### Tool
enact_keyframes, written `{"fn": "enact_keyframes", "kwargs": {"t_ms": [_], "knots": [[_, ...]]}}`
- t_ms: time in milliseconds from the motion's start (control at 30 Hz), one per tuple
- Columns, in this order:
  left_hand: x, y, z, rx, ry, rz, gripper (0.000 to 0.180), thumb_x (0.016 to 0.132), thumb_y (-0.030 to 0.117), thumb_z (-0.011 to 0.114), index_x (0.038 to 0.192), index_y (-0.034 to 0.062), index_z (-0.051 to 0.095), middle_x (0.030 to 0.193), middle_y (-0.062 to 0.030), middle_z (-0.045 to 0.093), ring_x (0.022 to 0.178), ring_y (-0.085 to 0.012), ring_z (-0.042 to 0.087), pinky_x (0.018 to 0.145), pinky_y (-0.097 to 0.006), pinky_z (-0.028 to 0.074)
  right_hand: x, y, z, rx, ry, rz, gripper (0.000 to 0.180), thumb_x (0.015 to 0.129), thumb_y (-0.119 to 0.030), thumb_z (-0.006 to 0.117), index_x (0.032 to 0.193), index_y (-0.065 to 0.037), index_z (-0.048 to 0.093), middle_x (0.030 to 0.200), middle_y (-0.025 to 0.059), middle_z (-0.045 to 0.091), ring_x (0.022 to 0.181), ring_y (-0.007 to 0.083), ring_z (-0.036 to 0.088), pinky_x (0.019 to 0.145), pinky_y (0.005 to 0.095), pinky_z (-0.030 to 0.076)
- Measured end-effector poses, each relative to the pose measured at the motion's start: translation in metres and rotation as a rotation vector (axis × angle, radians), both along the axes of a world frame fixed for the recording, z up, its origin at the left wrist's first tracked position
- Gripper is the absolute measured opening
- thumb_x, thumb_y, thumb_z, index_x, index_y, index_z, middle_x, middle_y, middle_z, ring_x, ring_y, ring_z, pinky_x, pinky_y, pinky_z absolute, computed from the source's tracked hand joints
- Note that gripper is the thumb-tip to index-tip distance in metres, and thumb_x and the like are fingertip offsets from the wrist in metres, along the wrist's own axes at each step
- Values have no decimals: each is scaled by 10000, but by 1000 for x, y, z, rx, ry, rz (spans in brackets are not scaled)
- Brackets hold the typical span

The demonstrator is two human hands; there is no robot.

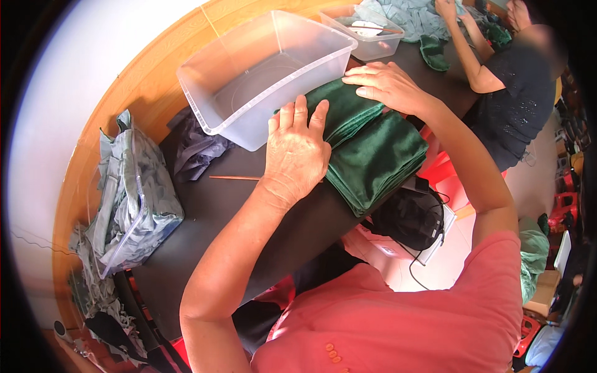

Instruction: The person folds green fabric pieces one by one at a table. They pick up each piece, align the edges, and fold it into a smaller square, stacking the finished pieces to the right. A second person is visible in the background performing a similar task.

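Glossy dark-green folded-cloth stack (378, 160) could be slid off flat black tabletop (214, 214) if tugged, left hand (297, 150) and right hand (388, 88) spread, grip untellable.

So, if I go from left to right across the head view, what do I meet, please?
Tub of grey cloth, orange stick, left hand, green cloth stack, co-worker.

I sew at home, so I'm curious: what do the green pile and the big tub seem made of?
The green pile looks like layered fabric, glossy, perhaps satin or velvet: it has soft folds and a bright sheen. The big tub seems smooth, slightly cloudy plastic: the dark tabletop shows through its floor.
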State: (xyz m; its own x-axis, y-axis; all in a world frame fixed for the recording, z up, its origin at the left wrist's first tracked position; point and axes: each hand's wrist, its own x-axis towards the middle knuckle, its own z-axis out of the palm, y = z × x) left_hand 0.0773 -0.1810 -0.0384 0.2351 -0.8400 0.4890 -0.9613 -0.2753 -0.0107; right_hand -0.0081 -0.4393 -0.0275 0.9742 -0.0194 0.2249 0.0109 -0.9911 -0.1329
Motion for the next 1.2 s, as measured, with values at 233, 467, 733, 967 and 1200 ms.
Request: {"fn": "enact_keyframes", "kwargs": {"t_ms": [233, 467, 733, 967, 1200], "knots": [[9, 21, -34, -127, 186, -27, 521, 830, 112, 549, 1329, -17, 474, 1384, -280, 428, 1247, -461, 430, 1049, -536, 328, 9, -3, -29, 301, -62, 164, 406, 964, -297, 498, 1325, -125, 567, 1367, 87, 540, 1239, 259, 494, 1021, 366, 357], [5, 49, -8, -403, 383, -167, 379, 879, 198, 600, 1194, -11, 561, 1232, -223, 540, 1172, -398, 479, 1006, -484, 377, 0, 4, 12, 436, -168, -56, 277, 947, -229, 546, 1021, 15, 655, 1049, 150, 619, 999, 191, 570, 895, 306, 412], [-37, 245, -26, -414, 786, -12, 150, 820, 18, 635, 965, 12, 673, 788, -84, 629, 678, -183, 594, 642, -305, 487, 40, 218, 112, 497, -188, 382, 180, 863, -157, 680, 769, -24, 604, 575, -3, 461, 534, 75, 417, 513, 255, 352], [-33, 263, -52, -636, 1255, 116, 159, 837, 32, 633, 988, 5, 673, 797, -33, 635, 695, -64, 572, 635, -240, 473, 219, 421, 94, 204, -413, 739, 120, 782, -222, 676, 801, -108, 643, 788, 84, 648, 798, 285, 648, 682, 421, 482], [-30, 273, -40, -948, 1403, 159, 221, 867, 168, 651, 1019, 8, 672, 779, -71, 666, 693, -92, 580, 603, -234, 467, 273, 469, 78, 255, -299, 608, 159, 772, -222, 648, 879, -113, 694, 802, 99, 662, 801, 287, 645, 702, 411, 477]]}}
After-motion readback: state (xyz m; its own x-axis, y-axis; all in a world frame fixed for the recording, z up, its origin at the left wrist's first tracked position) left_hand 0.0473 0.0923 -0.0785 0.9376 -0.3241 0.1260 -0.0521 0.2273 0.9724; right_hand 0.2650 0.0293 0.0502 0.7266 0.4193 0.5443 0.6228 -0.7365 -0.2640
